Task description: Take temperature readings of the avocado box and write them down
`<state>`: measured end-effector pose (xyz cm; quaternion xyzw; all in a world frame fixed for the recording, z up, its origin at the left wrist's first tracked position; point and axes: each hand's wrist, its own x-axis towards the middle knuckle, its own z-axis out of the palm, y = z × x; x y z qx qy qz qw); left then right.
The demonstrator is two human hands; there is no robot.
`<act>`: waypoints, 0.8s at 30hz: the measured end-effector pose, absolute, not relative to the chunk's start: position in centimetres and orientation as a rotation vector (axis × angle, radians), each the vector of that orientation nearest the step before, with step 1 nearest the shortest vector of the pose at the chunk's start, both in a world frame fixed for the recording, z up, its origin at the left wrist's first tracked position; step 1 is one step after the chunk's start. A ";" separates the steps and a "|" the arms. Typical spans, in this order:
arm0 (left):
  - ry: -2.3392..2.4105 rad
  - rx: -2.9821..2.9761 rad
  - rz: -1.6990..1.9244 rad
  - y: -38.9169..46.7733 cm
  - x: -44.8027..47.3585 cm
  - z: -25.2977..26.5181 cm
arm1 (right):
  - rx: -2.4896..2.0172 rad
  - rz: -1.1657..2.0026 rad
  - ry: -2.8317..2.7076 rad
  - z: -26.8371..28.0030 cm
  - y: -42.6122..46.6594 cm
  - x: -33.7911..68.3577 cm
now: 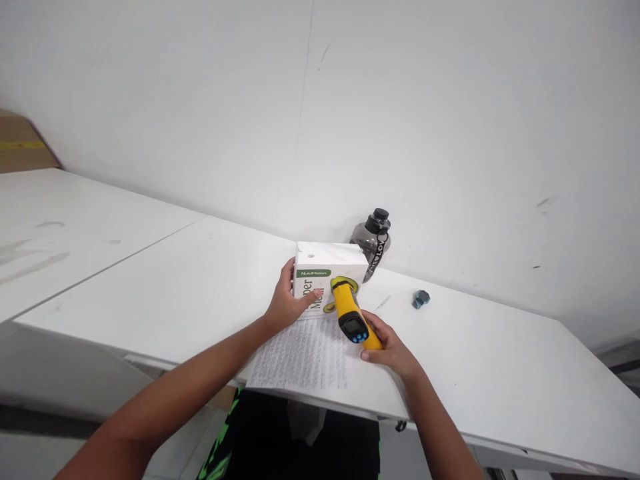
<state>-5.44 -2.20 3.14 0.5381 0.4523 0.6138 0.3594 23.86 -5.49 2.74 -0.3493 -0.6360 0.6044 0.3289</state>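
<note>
My left hand (291,299) grips the left side of a white box (320,255) that bears a green label and avocado pictures. Its thumb lies across the printed front. In my right hand (393,347) is a yellow and black infrared thermometer (345,303), held by its handle. The thermometer's nose points at the front of the box, over the avocado picture; whether it touches cannot be told. Its small screen and blue buttons face me. Under and in front of the box lies a sheet of printed paper (300,360), reaching the table's near edge.
Behind the box, close to the wall (450,133), stands a dark see-through bottle (373,237) with a black cap and strap. A small blue and black object (421,299) lies to the right on the white table (500,360). A cardboard box (25,143) is at far left.
</note>
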 end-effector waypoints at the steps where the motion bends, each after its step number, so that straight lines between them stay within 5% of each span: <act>1: 1.169 1.390 1.581 -2.2 -5.4 3.2 | -0.909 1.576 -1.664 2.8 -5.5 23.9; 24: 1.200 1.364 1.576 -2.6 -5.5 3.1 | -1.003 1.543 -1.656 2.5 -5.1 24.8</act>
